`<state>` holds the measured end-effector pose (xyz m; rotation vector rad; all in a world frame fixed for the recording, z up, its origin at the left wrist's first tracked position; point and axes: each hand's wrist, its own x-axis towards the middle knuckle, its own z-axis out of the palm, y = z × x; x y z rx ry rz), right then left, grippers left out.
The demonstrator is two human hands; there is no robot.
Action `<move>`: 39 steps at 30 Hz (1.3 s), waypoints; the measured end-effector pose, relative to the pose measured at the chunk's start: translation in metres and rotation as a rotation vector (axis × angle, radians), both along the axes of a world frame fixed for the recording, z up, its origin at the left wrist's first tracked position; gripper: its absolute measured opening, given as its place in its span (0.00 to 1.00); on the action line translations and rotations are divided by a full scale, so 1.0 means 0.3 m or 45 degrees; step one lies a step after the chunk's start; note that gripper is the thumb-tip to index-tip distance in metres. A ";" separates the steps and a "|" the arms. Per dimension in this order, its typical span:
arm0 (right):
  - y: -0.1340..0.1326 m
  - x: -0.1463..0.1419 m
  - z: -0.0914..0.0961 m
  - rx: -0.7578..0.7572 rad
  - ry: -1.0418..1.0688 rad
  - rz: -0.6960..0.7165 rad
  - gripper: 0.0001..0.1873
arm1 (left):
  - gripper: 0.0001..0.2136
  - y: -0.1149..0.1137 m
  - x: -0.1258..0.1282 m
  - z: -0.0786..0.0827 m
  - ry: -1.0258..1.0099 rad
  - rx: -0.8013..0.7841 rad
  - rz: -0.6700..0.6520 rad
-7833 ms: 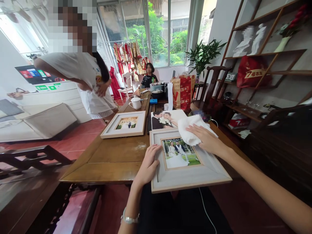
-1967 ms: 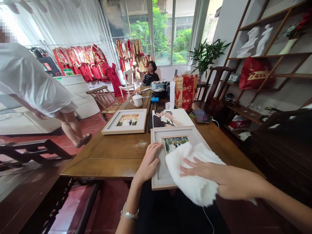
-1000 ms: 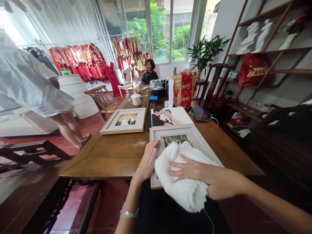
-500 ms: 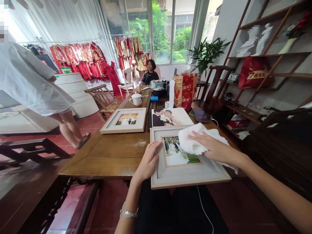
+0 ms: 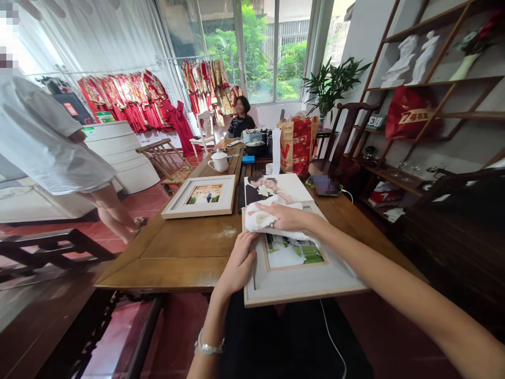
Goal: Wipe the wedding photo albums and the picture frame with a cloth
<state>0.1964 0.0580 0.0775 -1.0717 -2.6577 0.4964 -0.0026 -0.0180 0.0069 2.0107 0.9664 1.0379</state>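
A pale wooden picture frame (image 5: 292, 289) juts over the table's near edge, with a photo (image 5: 311, 255) of greenery and a white dress set in it. My left hand (image 5: 240, 258) grips the frame's left side, fingers curled over the border. In my right hand (image 5: 286, 216) is a bunched white cloth (image 5: 257, 221), pressed on the frame's upper left part. The cloth and my forearm hide the top of the photo and some of the frame. Just behind lies a photo print (image 5: 302, 188) of a couple, partly covered by the cloth.
A second picture frame (image 5: 193, 211) lies left on the wooden table (image 5: 165, 263). Farther back stand a lidded white cup (image 5: 219, 161), a paper bag (image 5: 298, 142) and a phone (image 5: 325, 185) on a cable. One person (image 5: 240, 123) sits at the far end; another (image 5: 51, 137) stands left.
My right hand has moved the cloth left and away from me, from the frame's upper right to its upper left corner. My left hand stays on the frame's edge.
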 end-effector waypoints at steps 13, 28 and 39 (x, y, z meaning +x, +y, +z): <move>-0.143 0.205 0.013 -0.023 -0.186 -0.188 0.24 | 0.19 -0.016 0.007 0.041 0.033 -0.011 -0.029; -0.230 0.200 -0.052 0.087 -0.181 -0.341 0.42 | 0.21 -0.008 0.002 0.010 0.008 -0.027 0.003; -0.535 0.129 0.084 -0.286 -0.055 0.142 0.43 | 0.20 -0.005 0.003 -0.001 0.009 0.042 0.010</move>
